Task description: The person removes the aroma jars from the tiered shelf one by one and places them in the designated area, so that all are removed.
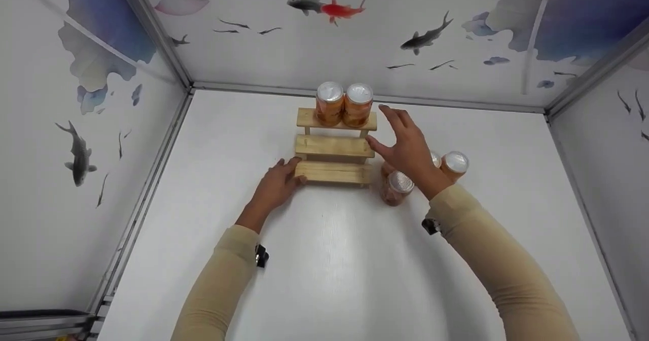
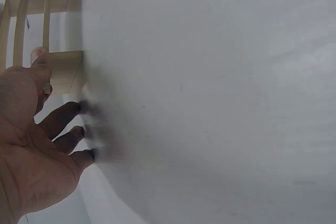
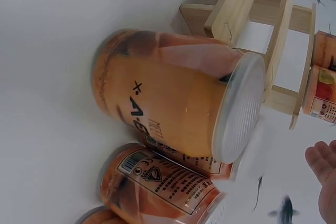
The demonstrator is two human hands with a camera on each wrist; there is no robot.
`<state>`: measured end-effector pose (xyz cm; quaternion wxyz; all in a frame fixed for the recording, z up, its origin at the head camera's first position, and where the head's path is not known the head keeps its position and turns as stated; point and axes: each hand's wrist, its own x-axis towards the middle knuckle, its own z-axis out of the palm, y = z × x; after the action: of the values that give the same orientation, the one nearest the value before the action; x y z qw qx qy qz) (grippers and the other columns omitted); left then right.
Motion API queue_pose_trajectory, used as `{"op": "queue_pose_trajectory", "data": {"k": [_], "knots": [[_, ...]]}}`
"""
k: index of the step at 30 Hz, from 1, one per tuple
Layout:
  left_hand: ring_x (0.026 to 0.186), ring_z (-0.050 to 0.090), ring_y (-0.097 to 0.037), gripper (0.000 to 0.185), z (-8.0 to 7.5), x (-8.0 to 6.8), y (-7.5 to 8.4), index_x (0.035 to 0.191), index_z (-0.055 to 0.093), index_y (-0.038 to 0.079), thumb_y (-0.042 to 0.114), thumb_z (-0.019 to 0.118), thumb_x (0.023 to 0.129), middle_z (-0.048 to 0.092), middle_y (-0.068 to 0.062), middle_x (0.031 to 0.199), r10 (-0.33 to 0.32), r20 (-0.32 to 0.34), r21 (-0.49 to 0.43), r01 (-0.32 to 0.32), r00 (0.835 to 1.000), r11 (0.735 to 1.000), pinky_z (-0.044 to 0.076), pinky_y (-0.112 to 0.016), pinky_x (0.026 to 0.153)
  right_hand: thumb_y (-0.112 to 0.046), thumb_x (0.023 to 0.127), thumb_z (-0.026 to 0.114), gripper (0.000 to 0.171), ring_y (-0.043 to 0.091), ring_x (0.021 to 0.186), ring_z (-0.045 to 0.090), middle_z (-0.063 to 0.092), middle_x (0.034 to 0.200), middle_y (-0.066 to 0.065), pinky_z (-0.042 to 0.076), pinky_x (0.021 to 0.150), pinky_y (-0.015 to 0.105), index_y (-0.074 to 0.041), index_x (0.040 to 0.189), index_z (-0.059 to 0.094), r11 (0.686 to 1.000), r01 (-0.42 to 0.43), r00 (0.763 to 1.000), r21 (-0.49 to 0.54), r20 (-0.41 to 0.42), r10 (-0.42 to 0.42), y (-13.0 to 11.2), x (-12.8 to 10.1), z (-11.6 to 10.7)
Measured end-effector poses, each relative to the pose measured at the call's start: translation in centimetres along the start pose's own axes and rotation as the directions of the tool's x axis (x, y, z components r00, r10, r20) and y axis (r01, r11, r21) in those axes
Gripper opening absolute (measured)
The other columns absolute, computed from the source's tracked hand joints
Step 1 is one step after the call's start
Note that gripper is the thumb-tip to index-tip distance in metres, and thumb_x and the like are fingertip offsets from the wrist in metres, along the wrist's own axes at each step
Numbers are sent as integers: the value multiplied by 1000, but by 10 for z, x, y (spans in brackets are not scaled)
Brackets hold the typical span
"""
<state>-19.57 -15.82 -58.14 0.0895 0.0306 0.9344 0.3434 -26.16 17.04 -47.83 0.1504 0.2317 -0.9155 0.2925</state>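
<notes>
A three-tier wooden step rack (image 1: 334,172) stands on the table, its lowest step towards me. Two orange cans (image 1: 329,105) with silvery lids sit upright, side by side, on its top step. With thumb and forefinger my left hand (image 1: 275,185) pinches the left end of the lowest step; the other fingers are spread near the tabletop in the left wrist view. My right hand (image 1: 409,146) is just right of the rack, thumb and fingers apart, holding nothing. Beneath it, several more orange cans (image 3: 173,95) stand grouped on the table, partly hidden by that hand in the head view.
The white table (image 1: 324,260) is bounded by white panels (image 1: 243,52) printed with fish and leaves. A metal rail (image 1: 243,88) runs along the back edge, close behind the rack. Small black devices (image 1: 261,256) are strapped at both wrists.
</notes>
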Motion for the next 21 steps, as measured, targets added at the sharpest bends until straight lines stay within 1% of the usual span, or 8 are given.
{"op": "queue_pose_trajectory", "data": {"k": [5, 8, 12, 16, 20, 21], "knots": [[155, 29, -32, 64, 1, 0, 1, 155, 41, 30, 55, 57, 99, 47, -8, 158, -3, -12, 7, 3, 1000, 1000, 20, -55, 128, -47, 91, 73, 78, 36, 124, 60, 52, 143, 12, 52, 102, 55, -32, 157, 35, 999, -27, 1000, 19, 10, 27, -3, 8, 2], [155, 30, -33, 63, 2, 1, 0, 155, 41, 30, 54, 57, 99, 47, -8, 158, 6, -15, 15, -6, 1000, 1000, 20, -55, 128, -46, 91, 74, 80, 35, 123, 60, 51, 144, 12, 54, 100, 52, -35, 158, 32, 998, -49, 999, 37, 7, 49, -4, 12, 4], [155, 30, -33, 64, 4, 1, -1, 155, 41, 30, 55, 57, 99, 47, -9, 158, 14, -5, 22, -13, 1000, 1000, 21, -56, 127, -46, 91, 74, 79, 33, 119, 60, 50, 145, 12, 56, 96, 47, -34, 158, 33, 995, -75, 997, 63, 2, 75, -5, 16, 8], [154, 31, -34, 63, 4, 0, -1, 155, 42, 30, 55, 57, 98, 48, -9, 158, 11, -11, 22, -11, 1000, 1000, 22, -56, 127, -46, 91, 74, 77, 34, 117, 61, 51, 145, 12, 55, 94, 48, -31, 157, 36, 997, -52, 998, 64, -15, 53, -6, 21, 14], [154, 31, -34, 62, 3, 1, -1, 155, 42, 31, 54, 57, 99, 47, -10, 158, 10, -24, 18, -10, 1000, 1000, 22, -56, 127, -46, 91, 74, 76, 35, 123, 60, 51, 144, 12, 53, 99, 50, -31, 156, 37, 998, -20, 999, 68, -36, 23, -10, 28, 18], [154, 31, -34, 62, 3, 1, -1, 155, 42, 31, 54, 57, 99, 48, -10, 158, 14, -26, 22, -14, 1000, 1000, 22, -57, 127, -46, 91, 74, 75, 35, 120, 61, 51, 144, 11, 54, 98, 50, -31, 156, 38, 997, -17, 999, 77, -39, 20, -11, 30, 19]]}}
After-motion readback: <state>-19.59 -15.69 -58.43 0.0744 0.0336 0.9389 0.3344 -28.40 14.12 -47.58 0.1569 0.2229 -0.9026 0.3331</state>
